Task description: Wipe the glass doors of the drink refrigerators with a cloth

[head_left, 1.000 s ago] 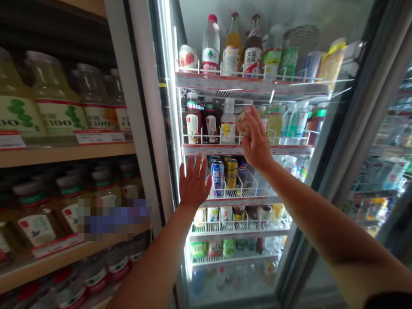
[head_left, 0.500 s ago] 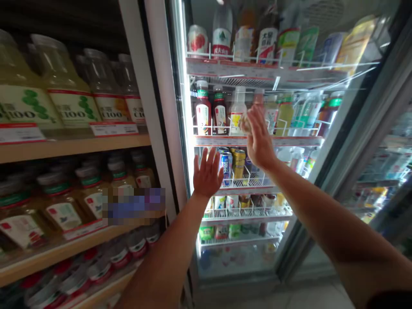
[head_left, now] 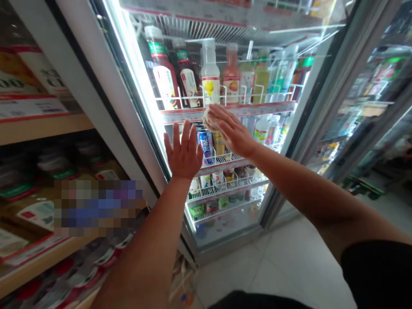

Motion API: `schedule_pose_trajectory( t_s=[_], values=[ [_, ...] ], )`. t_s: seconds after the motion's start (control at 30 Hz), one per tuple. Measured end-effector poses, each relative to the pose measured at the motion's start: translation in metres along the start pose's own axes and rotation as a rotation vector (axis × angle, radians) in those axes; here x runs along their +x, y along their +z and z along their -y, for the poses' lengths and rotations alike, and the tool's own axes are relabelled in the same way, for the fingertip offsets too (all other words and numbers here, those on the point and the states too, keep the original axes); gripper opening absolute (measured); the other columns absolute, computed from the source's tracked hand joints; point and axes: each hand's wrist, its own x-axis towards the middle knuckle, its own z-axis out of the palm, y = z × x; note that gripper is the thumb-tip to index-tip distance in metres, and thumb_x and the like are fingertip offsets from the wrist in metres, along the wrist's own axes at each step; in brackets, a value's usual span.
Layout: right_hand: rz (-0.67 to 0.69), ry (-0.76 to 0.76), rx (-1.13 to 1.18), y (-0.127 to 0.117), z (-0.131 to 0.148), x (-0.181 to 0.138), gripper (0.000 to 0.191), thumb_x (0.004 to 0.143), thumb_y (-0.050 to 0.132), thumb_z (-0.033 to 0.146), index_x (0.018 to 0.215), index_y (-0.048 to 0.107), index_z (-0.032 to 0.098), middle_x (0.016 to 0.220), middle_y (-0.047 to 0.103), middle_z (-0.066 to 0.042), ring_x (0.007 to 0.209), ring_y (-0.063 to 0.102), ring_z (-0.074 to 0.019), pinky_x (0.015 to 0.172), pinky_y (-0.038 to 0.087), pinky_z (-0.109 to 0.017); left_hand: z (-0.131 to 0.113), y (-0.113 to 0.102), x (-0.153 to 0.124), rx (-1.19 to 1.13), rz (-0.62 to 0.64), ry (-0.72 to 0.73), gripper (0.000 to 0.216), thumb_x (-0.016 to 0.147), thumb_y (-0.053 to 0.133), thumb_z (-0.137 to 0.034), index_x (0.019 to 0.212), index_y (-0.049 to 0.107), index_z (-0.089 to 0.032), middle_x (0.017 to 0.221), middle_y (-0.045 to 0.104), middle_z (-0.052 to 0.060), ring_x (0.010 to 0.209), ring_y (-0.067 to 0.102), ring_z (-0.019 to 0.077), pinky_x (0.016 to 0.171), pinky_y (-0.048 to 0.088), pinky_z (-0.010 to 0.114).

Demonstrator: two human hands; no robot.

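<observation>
My right hand holds a crumpled pale cloth under its fingers, against the glass door of a lit drinks fridge. Part of the cloth is hidden by the hand. To the left and a little lower, my left hand is open with its fingers spread, near the left side of the same door. It holds nothing, and whether the palm touches the glass cannot be made out. Behind the glass, a blue can and a gold can stand close to both hands.
Inside the fridge, bottles such as a yellow-labelled one line a wire-fronted shelf. At left, a wooden shelf carries large juice bottles. A pale tiled floor lies below, and another glass-fronted fridge stands right.
My right hand has moved the cloth down and left over the glass, from bottle height to the shelf edge below. My left hand stays open near the door's left side. The view has tilted down.
</observation>
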Motion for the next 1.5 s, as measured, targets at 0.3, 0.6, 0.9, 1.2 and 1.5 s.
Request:
schedule_pose_trajectory(
  t_s=[0.3,0.6,0.9,1.2,1.5],
  values=[
    [-0.049,0.108,-0.082,-0.029,-0.027,-0.034,0.064,0.103,0.031,0.018,0.162,0.013,0.036,0.166,0.03,0.005,0.156,0.016,-0.0219,0.128,0.022,-0.053,0.003,0.003,-0.001,0.021,-0.048,0.056,0.061,0.101,0.046,-0.035,0.157,0.03,-0.017,0.164,0.032,0.01,0.157,0.007,0.0248,0.127,-0.003,0.057],
    [-0.254,0.14,-0.087,-0.043,-0.049,-0.041,0.066,0.102,0.027,0.013,0.162,0.012,0.038,0.167,0.028,0.006,0.156,0.019,-0.0225,0.128,0.024,-0.054,-0.001,0.001,-0.001,0.07,-0.078,0.007,0.06,0.099,0.048,-0.036,0.156,0.036,-0.021,0.16,0.039,0.01,0.156,0.016,0.0276,0.128,0.005,0.056],
    [-0.169,-0.02,-0.055,-0.026,-0.039,0.009,0.072,0.1,0.028,0.007,0.162,0.009,0.038,0.166,0.031,0.006,0.155,0.021,-0.0186,0.129,0.025,-0.047,-0.002,-0.001,0.0,0.21,-0.115,0.068,0.067,0.097,0.051,-0.03,0.159,0.027,-0.022,0.16,0.039,0.011,0.155,0.018,0.0265,0.128,0.008,0.051],
    [0.101,-0.299,-0.057,-0.011,0.0,0.033,0.076,0.097,0.034,0.004,0.162,0.011,0.036,0.163,0.038,0.006,0.154,0.022,-0.0115,0.128,0.027,-0.041,0.007,0.004,-0.006,0.258,-0.188,0.11,0.071,0.094,0.058,-0.031,0.157,0.028,-0.018,0.162,0.033,0.019,0.153,0.025,0.0304,0.125,0.021,0.057],
    [-0.026,-0.285,-0.043,-0.005,-0.009,0.039,0.075,0.096,0.035,0.003,0.162,0.014,0.032,0.162,0.04,0.003,0.154,0.023,-0.0144,0.128,0.026,-0.043,0.004,0.001,-0.004,0.23,-0.18,0.102,0.07,0.095,0.056,-0.03,0.157,0.027,-0.017,0.158,0.039,0.019,0.153,0.025,0.0293,0.126,0.018,0.056]
  ],
)
